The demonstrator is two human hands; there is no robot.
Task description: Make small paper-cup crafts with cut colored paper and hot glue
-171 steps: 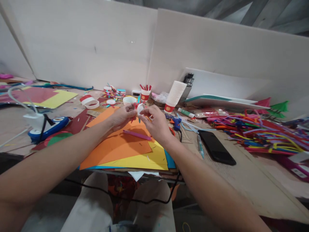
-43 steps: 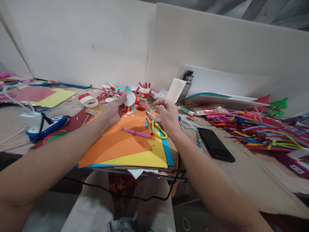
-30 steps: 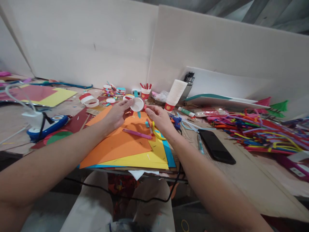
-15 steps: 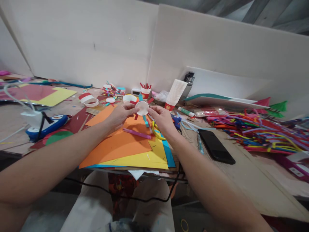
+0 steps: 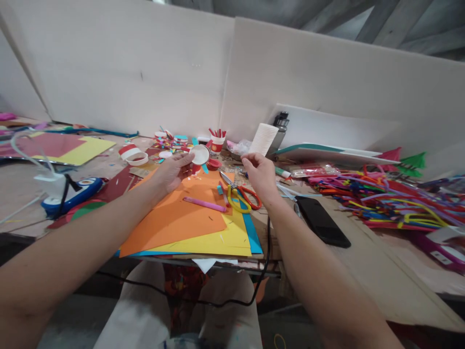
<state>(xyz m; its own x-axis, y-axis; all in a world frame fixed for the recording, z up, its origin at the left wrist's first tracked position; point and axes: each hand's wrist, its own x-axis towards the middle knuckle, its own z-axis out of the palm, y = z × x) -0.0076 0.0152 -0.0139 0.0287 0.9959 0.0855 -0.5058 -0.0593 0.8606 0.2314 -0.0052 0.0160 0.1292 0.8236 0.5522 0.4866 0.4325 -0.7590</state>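
Observation:
My left hand [image 5: 175, 170] holds a small white paper-cup base [image 5: 199, 155] with red and teal paper strips hanging from it, just above the orange paper sheet [image 5: 178, 208]. My right hand [image 5: 262, 175] is apart from it, to the right, with its fingertips pinched together; whatever they hold is too small to make out. Scissors with yellow and red handles [image 5: 241, 196] lie on the paper below my right hand. A pink strip [image 5: 204, 204] rests on the orange sheet.
A stack of white paper cups [image 5: 263, 139] and a red cup of strips [image 5: 217, 140] stand at the back. A black phone [image 5: 321, 220] lies at the right, beside a heap of coloured pipe cleaners [image 5: 385, 198]. A blue and white device [image 5: 70, 191] sits at the left.
My right hand has let go of the cup base and moved right, away from it. My left hand has lifted the base slightly to the left.

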